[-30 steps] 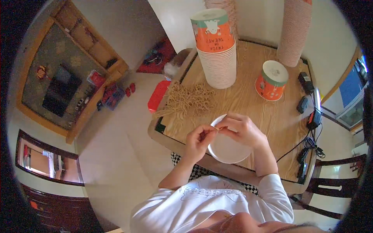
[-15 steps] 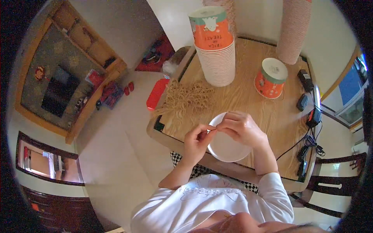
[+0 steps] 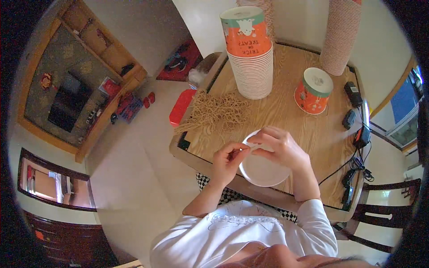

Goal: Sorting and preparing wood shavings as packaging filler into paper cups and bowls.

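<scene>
A white round paper tub (image 3: pixel 267 173) stands mouth up at the table's near edge, its inside facing me. Over its far-left rim, the thumb and fingertips of my left hand (image 3: pixel 228 161) are pinched together. Whatever they hold is too small to make out. My right hand (image 3: pixel 281 149) hovers above the tub's far side, thumb and fingers apart, close to the left fingertips. Beyond my left hand lies a loose heap of brown twine (image 3: pixel 219 111).
A tall stack of upside-down orange and green paper tubs (image 3: pixel 250 53) stands behind the twine. One single tub (image 3: pixel 314 90) sits to its right, with another tall stack (image 3: pixel 342 38) farther back. Chargers and black cables (image 3: pixel 355 163) line the right edge. A red container (image 3: pixel 182 107) is at the left.
My right thumb and fingers have parted from their pinch near the left fingertips. The left hand keeps its pinch at the rim. The view has shifted slightly.
</scene>
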The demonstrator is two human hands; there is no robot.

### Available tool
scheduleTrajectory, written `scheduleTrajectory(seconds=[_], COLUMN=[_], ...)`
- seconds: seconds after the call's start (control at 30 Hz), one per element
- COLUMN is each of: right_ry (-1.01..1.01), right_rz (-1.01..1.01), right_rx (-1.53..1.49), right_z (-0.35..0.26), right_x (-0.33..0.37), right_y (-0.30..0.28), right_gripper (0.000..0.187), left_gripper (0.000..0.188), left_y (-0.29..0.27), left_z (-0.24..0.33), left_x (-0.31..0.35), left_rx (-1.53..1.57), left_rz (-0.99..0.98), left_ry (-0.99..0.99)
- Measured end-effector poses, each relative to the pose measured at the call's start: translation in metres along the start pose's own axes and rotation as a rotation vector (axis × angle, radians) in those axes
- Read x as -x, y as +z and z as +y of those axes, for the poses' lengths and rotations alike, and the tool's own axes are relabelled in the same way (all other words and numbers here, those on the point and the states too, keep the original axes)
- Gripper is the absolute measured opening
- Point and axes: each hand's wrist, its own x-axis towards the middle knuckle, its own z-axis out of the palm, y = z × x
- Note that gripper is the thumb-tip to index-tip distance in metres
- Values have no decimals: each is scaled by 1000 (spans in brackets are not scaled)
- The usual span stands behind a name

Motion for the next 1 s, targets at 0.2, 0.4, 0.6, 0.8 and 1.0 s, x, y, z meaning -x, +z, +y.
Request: scheduleTrajectory(seconds=[0.2, 0.4, 0.6, 0.8, 1.0], right_ry=[-96, -55, -7, -157, -141], right_rz=[-37, -27, -61, 12, 28], right_rx=[10, 18, -12, -29, 0], right_z=[6, 3, 5, 6, 3], right_x=[0, -1, 1, 0, 0], right_y=[-3, -2, 2, 4, 0], right_gripper=[16, 14, 13, 12, 11], left_gripper=[6, 7, 8, 8, 4], left_y=[-2, 1, 2, -1, -4], left_z=[0, 1, 2, -1, -6], left_x=[-1, -1, 0, -2, -5], left_rx=[-30, -58, -83, -1, 411], left_rz=[-6, 27, 11, 4, -145], left_ry=[-42, -12, 111, 19, -219])
